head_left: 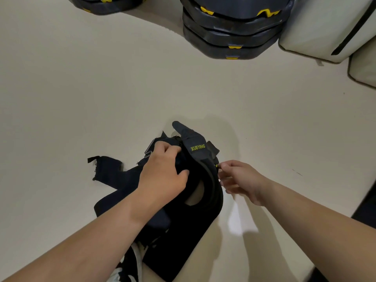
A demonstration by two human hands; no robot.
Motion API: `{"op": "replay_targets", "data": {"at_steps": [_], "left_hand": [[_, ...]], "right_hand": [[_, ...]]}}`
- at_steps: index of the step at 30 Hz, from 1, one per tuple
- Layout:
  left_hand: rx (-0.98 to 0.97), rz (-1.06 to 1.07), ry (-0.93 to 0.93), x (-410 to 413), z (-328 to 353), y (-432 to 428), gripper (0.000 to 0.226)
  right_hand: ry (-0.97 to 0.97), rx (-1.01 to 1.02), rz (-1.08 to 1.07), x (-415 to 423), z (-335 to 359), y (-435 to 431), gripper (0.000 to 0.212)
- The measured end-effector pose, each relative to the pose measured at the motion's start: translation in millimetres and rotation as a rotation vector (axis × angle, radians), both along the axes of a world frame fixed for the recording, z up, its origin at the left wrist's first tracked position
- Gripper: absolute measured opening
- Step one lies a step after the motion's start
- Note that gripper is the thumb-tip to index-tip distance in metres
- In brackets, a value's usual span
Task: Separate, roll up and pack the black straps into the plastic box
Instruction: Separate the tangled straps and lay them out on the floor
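Note:
A tangled bundle of black straps point(195, 212) lies on the pale floor in front of me. One strap end with yellow "XUEYING" lettering point(197, 148) sticks up at the top of the bundle. My left hand point(162, 174) grips the upper part of the bundle, fingers and thumb curled round the fabric. My right hand point(238, 180) is at the bundle's right edge, and its fingertips pinch a strap there. A frayed strap end point(105, 169) trails out to the left. No plastic box is in view.
Dark padded items with yellow marks are stacked at the back centre point(232, 31) and at the back left point(105, 4). A white bag point(325, 29) with a black zip stands at the back right. A shoe point(130, 267) shows at the bottom edge.

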State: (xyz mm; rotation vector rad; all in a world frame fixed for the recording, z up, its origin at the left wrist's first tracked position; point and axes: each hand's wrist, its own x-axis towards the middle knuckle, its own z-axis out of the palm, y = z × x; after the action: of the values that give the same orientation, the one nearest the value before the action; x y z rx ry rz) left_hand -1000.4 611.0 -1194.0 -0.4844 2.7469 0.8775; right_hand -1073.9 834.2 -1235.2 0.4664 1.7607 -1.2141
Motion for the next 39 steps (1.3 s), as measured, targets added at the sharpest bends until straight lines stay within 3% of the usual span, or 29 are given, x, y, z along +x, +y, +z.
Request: {"op": "replay_targets", "data": {"at_steps": [6,8,10,14,16,21,26,29,34,37,39], "left_hand": [[-0.243,-0.24,0.035,-1.2,5.1,12.9,0.015],[-0.231,-0.309,0.021,2.6,3.6,20.0,0.011],[-0.059,-0.24,0.044,8.1,2.7,27.6,0.011],[0.271,0.037,0.026,19.5,-2.5,36.5,0.026],[0.254,0.042,-0.044,22.5,-6.6,31.8,0.023],[0.139,0.061,-0.153,10.6,-7.4,30.5,0.047],[0.03,0.003,-0.158,7.4,-15.8,15.5,0.056],[0.103,0.11,-0.061,10.4,-23.0,3.6,0.06],[0.267,0.371,0.131,21.6,-17.6,2.9,0.068],[0.296,0.442,0.091,24.7,-16.0,3.4,0.062],[0.339,0.446,0.038,27.2,-14.8,1.9,0.058]], "right_hand": [[0.004,-0.108,0.034,2.8,4.9,-6.7,0.064],[0.044,-0.161,0.029,4.7,8.7,-16.3,0.073],[0.075,-0.17,0.03,4.8,12.2,-24.0,0.068],[0.046,-0.175,0.094,-1.6,11.7,-21.2,0.033],[0.035,-0.185,0.114,-2.2,11.8,-17.5,0.032],[0.029,-0.195,-0.048,1.8,15.1,-10.5,0.019],[-0.039,-0.313,-0.29,-13.9,26.3,22.5,0.041],[-0.034,-0.239,-0.388,-23.3,26.9,50.0,0.041],[0.008,-0.136,-0.312,-18.3,22.2,50.6,0.02],[0.174,0.054,-0.226,-9.5,15.7,27.6,0.015],[0.359,0.307,-0.05,-6.7,8.1,16.4,0.036]]}}
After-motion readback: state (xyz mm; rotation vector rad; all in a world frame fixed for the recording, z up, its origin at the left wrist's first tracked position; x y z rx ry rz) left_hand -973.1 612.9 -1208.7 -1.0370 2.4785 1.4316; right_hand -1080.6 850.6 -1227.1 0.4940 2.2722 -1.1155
